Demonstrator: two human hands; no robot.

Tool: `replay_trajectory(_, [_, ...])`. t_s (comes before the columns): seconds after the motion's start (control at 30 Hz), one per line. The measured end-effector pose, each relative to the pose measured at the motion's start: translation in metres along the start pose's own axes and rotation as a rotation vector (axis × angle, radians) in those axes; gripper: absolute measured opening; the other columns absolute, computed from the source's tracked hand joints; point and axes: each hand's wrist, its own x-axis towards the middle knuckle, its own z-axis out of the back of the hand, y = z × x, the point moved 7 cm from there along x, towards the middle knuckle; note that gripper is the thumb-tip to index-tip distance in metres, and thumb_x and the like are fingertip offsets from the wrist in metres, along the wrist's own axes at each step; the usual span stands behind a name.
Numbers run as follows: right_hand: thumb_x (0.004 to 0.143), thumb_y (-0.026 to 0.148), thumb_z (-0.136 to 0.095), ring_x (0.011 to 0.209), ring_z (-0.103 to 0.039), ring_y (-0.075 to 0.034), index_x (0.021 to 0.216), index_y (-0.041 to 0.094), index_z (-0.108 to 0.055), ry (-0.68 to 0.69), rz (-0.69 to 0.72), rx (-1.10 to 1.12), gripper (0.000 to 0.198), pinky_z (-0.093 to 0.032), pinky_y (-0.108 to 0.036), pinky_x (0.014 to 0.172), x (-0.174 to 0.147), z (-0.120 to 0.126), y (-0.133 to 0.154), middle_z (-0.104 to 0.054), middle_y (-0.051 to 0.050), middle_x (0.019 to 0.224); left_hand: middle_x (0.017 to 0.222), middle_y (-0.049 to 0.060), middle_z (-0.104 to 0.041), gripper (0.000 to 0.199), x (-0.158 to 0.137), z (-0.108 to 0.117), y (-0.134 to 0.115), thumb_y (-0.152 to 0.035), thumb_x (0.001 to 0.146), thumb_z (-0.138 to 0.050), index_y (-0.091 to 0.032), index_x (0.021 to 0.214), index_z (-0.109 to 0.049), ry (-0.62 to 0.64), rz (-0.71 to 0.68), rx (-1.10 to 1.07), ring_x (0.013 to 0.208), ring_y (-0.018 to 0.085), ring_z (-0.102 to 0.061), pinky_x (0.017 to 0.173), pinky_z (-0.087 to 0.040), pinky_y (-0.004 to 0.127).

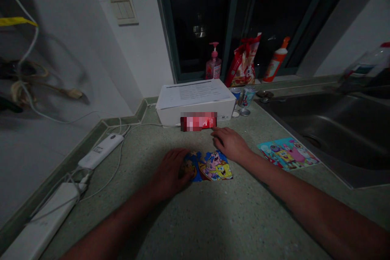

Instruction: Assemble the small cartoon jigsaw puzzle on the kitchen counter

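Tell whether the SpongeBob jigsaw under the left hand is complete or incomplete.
Incomplete: the SpongeBob jigsaw has a jagged upper edge; the left hand hides part.

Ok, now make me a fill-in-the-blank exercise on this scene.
1. The left end of the puzzle is partly under the ____ hand.
2. The picture card lies between the puzzle and the ____.
3. The pump bottle is coloured ____.
4. The printed paper lies on a white ____.

Missing words: left; sink; pink; box.
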Motion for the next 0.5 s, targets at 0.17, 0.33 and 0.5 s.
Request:
replay_trajectory(0.17, [0.101, 0.021, -0.055, 0.119, -0.066, -0.03, 0.122, 0.017, -0.072, 0.012, 0.002, -0.003, 0.027, -0.049, -0.046, 0.106, 0.0008, -0.0006, 0.0003, -0.067, -0.013, 0.145, 0.143, 0.013, -0.06, 0.06, 0.0002, -0.0001, 0.0006, -0.033, 0.09, -0.072, -0.024, 0.146, -0.052, -0.003, -0.006, 0.005, 0.133, 0.036, -0.056, 0.115, -0.046, 0.059])
replay_trajectory(0.33, [0.102, 0.023, -0.054, 0.119, -0.065, -0.03, 0.121, 0.016, -0.072, 0.019, -0.007, -0.022, 0.027, -0.049, -0.046, 0.105, 0.001, -0.0018, -0.0003, -0.067, -0.014, 0.145, 0.143, 0.012, -0.061, 0.059, -0.0005, -0.0005, 0.0016, -0.034, 0.09, -0.072, -0.025, 0.145, -0.053, -0.011, -0.005, -0.001, 0.132, 0.035, -0.057, 0.114, -0.048, 0.06])
replay_trajectory(0.5, [0.102, 0.022, -0.054, 0.12, -0.066, -0.031, 0.123, 0.016, -0.072, 0.015, -0.002, -0.003, 0.028, -0.05, -0.047, 0.105, 0.0011, -0.0025, -0.0011, -0.067, -0.014, 0.146, 0.143, 0.012, -0.061, 0.061, 0.0002, -0.0001, 0.0009, -0.032, 0.088, -0.072, -0.027, 0.146, -0.054, -0.012, -0.006, -0.019, 0.132, 0.035, -0.056, 0.114, -0.047, 0.06])
